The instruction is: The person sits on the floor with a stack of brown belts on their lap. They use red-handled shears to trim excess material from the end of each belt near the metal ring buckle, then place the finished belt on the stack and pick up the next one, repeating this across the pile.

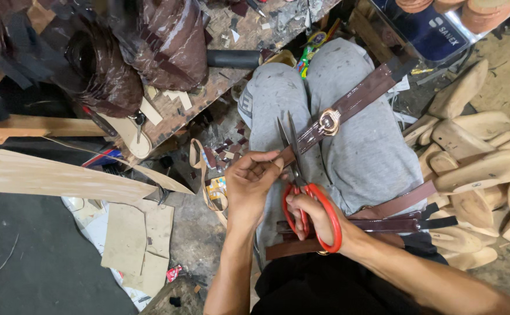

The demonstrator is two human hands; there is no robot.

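Note:
My right hand (316, 217) grips red-handled scissors (301, 192), whose blades point up and away over my lap. My left hand (253, 182) pinches the near end of a glossy brown strap (360, 99) right at the blades. The strap carries a round gold buckle (329, 122) and runs diagonally up to the right across my grey trousers (371, 157). Several more brown and dark straps (395, 219) lie across my lap under my right wrist.
A wooden workbench (231, 46) at the upper left holds stacks of dark brown leather pieces (150, 46) and scraps. A heap of wooden shoe lasts (482, 157) lies to the right. Cardboard patterns (138, 239) and offcuts litter the floor at left.

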